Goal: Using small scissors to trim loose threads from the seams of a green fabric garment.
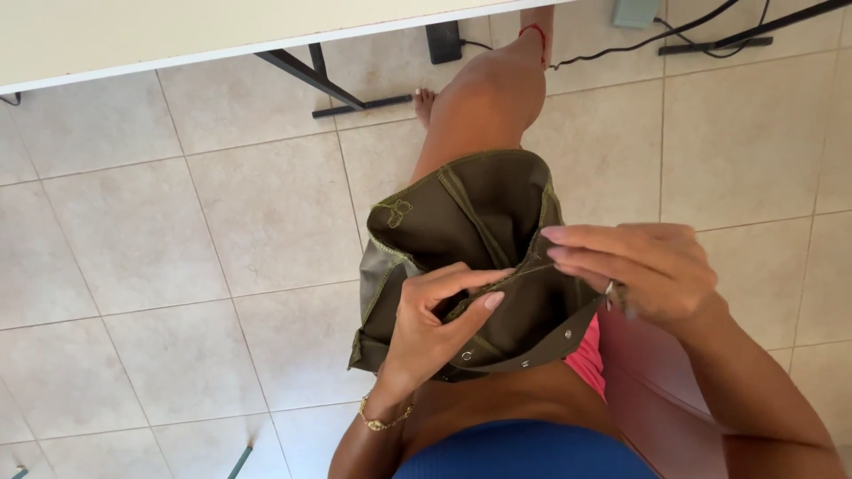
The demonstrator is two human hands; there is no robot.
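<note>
Nearest the camera, below the olive-green garment [470, 231], a blue top [524, 452] and a strip of pink fabric [587, 359] are in view; the garment serves as landmark throughout.

Left hand [435, 324]: closed on the garment's lower left portion, thumb lying across the front of the cloth and fingers curled behind a fold. A gold bracelet [383, 420] sits at the wrist. The grip appears to steady the cloth and keep its inner face turned up to view.

Right hand [639, 266]: at the garment's right edge, fingertips drawn together on a seam with light green stitching, a ring on one finger. Judged a fine pinch, suited to working a seam; whether anything small is held between the fingertips cannot be told.

Garment: spread between the two hands over the person's lap and thigh, metal snaps along its lower band, just below the left hand's thumb.

Beyond the garment: a bare leg [484, 98] extends over the tiled floor [177, 239]. Farther off, a pale table edge [177, 40] with dark metal legs [311, 75] and black cables [692, 31] on the floor.
</note>
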